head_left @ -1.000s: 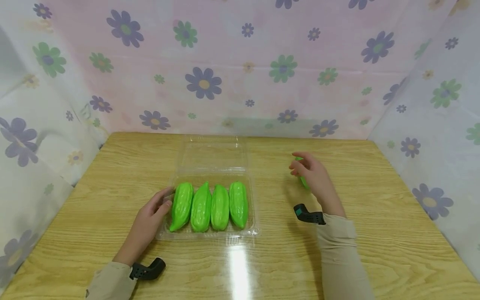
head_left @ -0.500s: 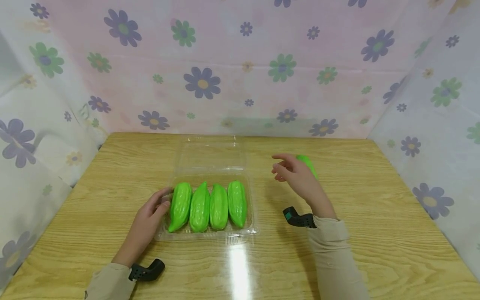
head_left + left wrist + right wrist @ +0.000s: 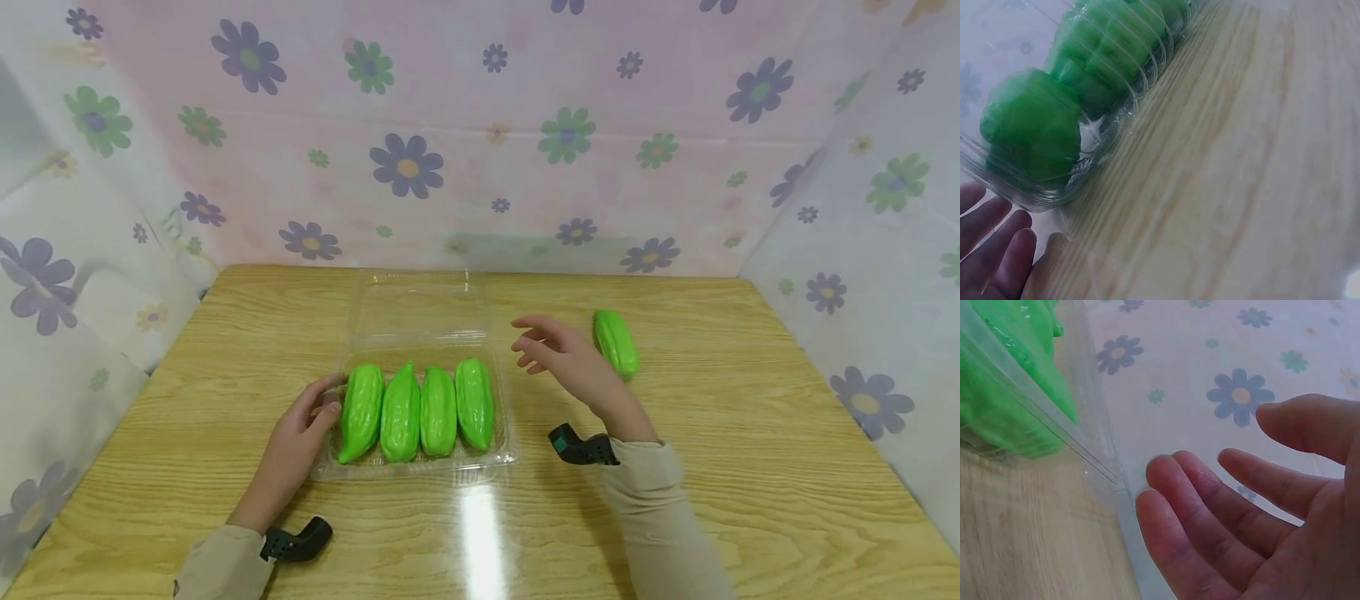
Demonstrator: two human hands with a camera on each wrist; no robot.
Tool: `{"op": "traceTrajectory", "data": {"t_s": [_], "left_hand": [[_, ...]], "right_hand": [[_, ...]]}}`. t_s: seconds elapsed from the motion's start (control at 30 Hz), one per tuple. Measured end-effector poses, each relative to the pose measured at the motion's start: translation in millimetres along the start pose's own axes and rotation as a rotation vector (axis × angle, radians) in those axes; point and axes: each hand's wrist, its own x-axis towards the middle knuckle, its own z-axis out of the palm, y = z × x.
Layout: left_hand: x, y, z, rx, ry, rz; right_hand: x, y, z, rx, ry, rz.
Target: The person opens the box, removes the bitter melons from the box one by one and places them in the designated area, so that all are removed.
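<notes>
Several glossy green bitter melons (image 3: 401,412) lie side by side, lengthwise, in a clear plastic clamshell box (image 3: 480,468). Its lid (image 3: 420,310) is folded back on the far side. My left hand (image 3: 300,425) is at the box's left wall, fingers relaxed; in the left wrist view the fingertips (image 3: 1019,219) are right by the box's corner. My right hand (image 3: 562,354) is between the box and a lone bitter melon (image 3: 617,343) on the table. Its fingers are spread and loosely bent, and the right wrist view shows nothing between thumb and fingers (image 3: 1179,512).
The wooden table (image 3: 187,375) carries the box left of centre. A flowered cloth (image 3: 480,125) stands behind the table and along both sides. Black wrist cameras (image 3: 296,540) sit at both cuffs.
My right hand has moved left, off the lone bitter melon, which now shows fully on the table. The left hand and the filled box have stayed put.
</notes>
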Motion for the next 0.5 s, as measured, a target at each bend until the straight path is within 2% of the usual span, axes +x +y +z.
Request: {"op": "traceTrajectory", "data": {"t_s": [0.17,0.5], "left_hand": [[-0.8,1.2,-0.7,-0.002,0.005,-0.002],[-1.9,4.4,-0.8,0.000,0.017,0.014]], "right_hand": [[2.2,-0.8,8.6,-0.004,-0.051,-0.001],[1.1,-8.2,20.8,-0.067,-0.094,0.009]]}}
